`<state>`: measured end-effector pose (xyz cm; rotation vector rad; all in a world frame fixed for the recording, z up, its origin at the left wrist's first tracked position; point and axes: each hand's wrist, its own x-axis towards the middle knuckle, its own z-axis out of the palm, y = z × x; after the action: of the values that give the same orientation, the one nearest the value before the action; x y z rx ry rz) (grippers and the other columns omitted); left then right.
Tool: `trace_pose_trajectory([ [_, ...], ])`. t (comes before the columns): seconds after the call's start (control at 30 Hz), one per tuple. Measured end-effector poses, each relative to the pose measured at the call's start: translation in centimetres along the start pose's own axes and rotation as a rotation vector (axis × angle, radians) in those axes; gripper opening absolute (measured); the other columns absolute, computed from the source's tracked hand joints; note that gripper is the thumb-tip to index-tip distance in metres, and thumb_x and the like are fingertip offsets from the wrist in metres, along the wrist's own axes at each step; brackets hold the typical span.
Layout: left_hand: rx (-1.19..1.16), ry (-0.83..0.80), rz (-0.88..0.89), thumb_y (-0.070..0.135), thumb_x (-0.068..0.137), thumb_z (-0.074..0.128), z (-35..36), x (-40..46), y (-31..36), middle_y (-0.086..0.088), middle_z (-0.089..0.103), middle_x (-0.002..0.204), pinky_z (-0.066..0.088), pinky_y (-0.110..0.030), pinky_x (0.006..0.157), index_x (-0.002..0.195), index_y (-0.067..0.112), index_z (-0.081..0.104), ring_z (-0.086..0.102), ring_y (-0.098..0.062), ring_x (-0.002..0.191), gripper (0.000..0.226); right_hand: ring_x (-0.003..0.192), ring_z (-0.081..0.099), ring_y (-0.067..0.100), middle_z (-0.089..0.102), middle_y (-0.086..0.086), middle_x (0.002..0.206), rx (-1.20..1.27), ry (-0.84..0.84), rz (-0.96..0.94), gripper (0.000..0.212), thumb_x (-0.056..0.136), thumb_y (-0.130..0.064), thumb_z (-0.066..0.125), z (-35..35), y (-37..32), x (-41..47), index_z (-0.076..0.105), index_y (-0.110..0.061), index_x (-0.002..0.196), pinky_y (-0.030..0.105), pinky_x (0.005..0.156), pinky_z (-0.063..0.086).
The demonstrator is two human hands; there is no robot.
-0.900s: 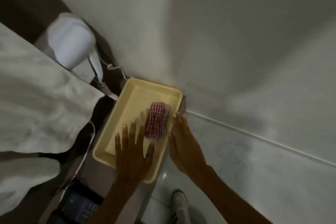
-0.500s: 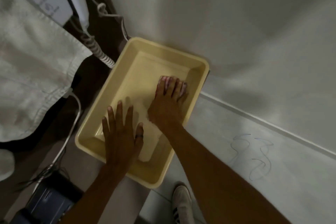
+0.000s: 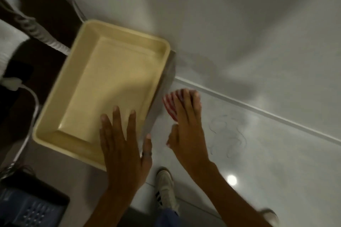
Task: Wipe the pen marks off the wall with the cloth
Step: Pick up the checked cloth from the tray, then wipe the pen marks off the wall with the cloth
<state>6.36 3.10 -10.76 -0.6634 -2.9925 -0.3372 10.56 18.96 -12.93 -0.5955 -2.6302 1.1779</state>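
One cloth point(image 3: 170, 106), red-and-white check, bunched under the right hand point(image 3: 186, 131). Fingers curl over it and hold it; only its left part shows past the knuckles. It sits just right of the tray point(image 3: 103, 31), clear of the rim, near the wall point(image 3: 276, 162) or already against it; blur prevents saying which.

Handling, judged: soft, light, limp. It will fold and slip under a flat palm, so a wadded grip with the fingertips pressing through the wad looks right. Wet or dry: cannot tell.

Pen marks point(image 3: 227, 137): thin blue loops on the glossy pale wall, right of the hand, apart from the cloth. Not yet wiped. The surface is smooth and reflective, with a light glare low on it, so the cloth should slide easily; ink may smear before lifting.

Left hand point(image 3: 125, 145): open, fingers spread, empty, lying over the tray's near corner. A ring on one finger.

Tray: cream plastic, nothing in it, on a grey ledge. Beyond it, a coiled cord point(image 3: 38, 33). A dark phone point(image 3: 31, 208) at lower left. A shoe point(image 3: 166, 188) on the floor below. Dim room.
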Motion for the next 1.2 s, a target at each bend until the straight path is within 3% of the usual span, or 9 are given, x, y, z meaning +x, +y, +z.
trace_pose_trajectory([
  [0.1,-0.028,-0.068,0.147,0.050,0.101,0.050,3.5,-4.3,3.8,-0.019,0.017,0.178,-0.008,-0.039,0.136,0.167,0.019,0.031,0.002,-0.037,0.168,0.075,0.164,-0.020,0.032,-0.011,0.003,0.175,-0.068,-0.253,0.263,0.087,0.097,0.003,0.063,-1.1,8.8,-7.6,0.012,-0.018,0.164,0.061,0.136,0.008],
  [0.2,-0.058,-0.239,0.249,0.053,0.104,0.045,9.3,-8.6,7.1,-0.011,0.008,0.180,-0.008,-0.040,0.137,0.166,0.021,0.036,-0.008,-0.027,0.169,0.071,0.163,-0.025,0.036,-0.014,0.010,0.177,-0.233,-0.438,0.366,0.090,0.091,-0.012,0.076,-1.1,17.2,-14.3,0.027,-0.008,0.166,0.059,0.136,-0.004],
  [0.4,-0.070,-0.469,0.408,0.050,0.109,0.043,23.8,-15.2,8.0,-0.012,0.007,0.181,0.014,-0.057,0.135,0.171,0.022,0.023,-0.006,-0.032,0.167,0.071,0.165,-0.017,0.037,0.000,0.013,0.180,-0.321,-0.441,0.499,0.098,0.090,0.002,0.069,1.1,30.5,-23.7,0.014,-0.016,0.169,0.055,0.136,-0.010],
  [0.53,-0.055,-0.470,0.479,0.044,0.108,0.044,32.1,-16.4,7.7,-0.022,0.018,0.178,0.018,-0.061,0.133,0.168,0.010,0.033,0.007,-0.041,0.165,0.070,0.166,-0.008,0.040,0.008,0.019,0.179,-0.328,-0.272,0.567,0.091,0.090,0.009,0.067,2.7,37.3,-25.9,0.020,-0.005,0.167,0.059,0.136,-0.005],
  [0.73,0.014,-0.419,0.348,0.036,0.110,0.047,41.7,-14.0,6.9,-0.022,0.013,0.179,0.011,-0.058,0.135,0.170,0.008,0.023,0.007,-0.045,0.166,0.071,0.167,0.002,0.040,0.016,0.020,0.177,-0.262,-0.075,0.540,0.080,0.090,0.006,0.058,5.4,44.2,-25.6,0.032,-0.004,0.165,0.060,0.136,-0.001],
  [0.87,0.031,-0.375,0.301,0.038,0.113,0.038,46.0,-12.1,6.0,-0.021,0.011,0.180,0.011,-0.059,0.136,0.172,0.010,0.017,0.007,-0.043,0.167,0.069,0.168,0.001,0.037,0.013,0.018,0.179,-0.275,-0.178,0.358,0.077,0.097,-0.018,0.053,8.2,46.5,-25.1,0.024,-0.009,0.168,0.061,0.136,0.001],
  [1.0,0.071,-0.222,0.321,0.044,0.115,0.029,48.5,-12.6,5.0,-0.017,0.016,0.180,0.012,-0.056,0.136,0.173,0.016,0.018,0.013,-0.040,0.167,0.065,0.169,0.004,0.030,0.010,0.010,0.181,-0.483,-0.160,0.151,0.069,0.111,-0.052,0.022,9.9,48.4,-25.6,0.015,-0.019,0.170,0.057,0.137,0.005],
  [1.13,0.088,-0.117,0.363,0.047,0.115,0.030,49.6,-12.7,4.2,-0.015,0.018,0.180,0.013,-0.055,0.137,0.173,0.020,0.016,0.015,-0.037,0.167,0.066,0.168,0.004,0.032,0.005,0.010,0.181,-0.570,0.004,0.384,0.067,0.111,-0.051,0.021,9.8,49.1,-24.6,0.013,-0.021,0.171,0.058,0.136,0.006],
  [1.2,0.078,-0.097,0.365,0.047,0.114,0.031,49.7,-12.7,4.2,-0.015,0.019,0.180,0.013,-0.055,0.136,0.173,0.020,0.017,0.017,-0.037,0.167,0.066,0.168,0.001,0.033,0.004,0.011,0.181,-0.576,-0.069,0.274,0.070,0.111,-0.056,0.021,10.7,48.0,-24.2,0.011,-0.021,0.171,0.060,0.136,0.007],
])
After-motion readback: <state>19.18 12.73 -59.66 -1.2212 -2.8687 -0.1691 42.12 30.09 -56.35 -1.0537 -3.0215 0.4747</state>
